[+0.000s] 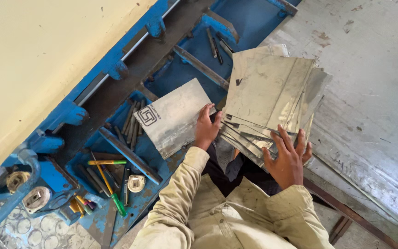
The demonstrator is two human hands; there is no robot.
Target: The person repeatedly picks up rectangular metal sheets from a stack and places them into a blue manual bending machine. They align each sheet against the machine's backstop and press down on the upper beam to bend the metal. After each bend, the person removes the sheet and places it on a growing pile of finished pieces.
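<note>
While the right hand props a fanned stack of sheets from below, fingers spread flat against the bottom sheets rather than closed round them, the stack looks ready to slip: the sheets are splayed at different angles and only the open palm and the lap seem to carry them, so a small tilt could send the top ones sliding to the floor. The bare edges are thin, and I would guess a sliding sheet could cut the palm. The left hand rests on the near corner of a single sheet, fingers curled over its edge, gripping it where it lies across the blue machine's tray. That sheet overhangs the tray and could tip if released. In the tray's near part lie pencils, a green marker, a small tape measure and dark metal rods; further off, another compartment holds a few more rods.
</note>
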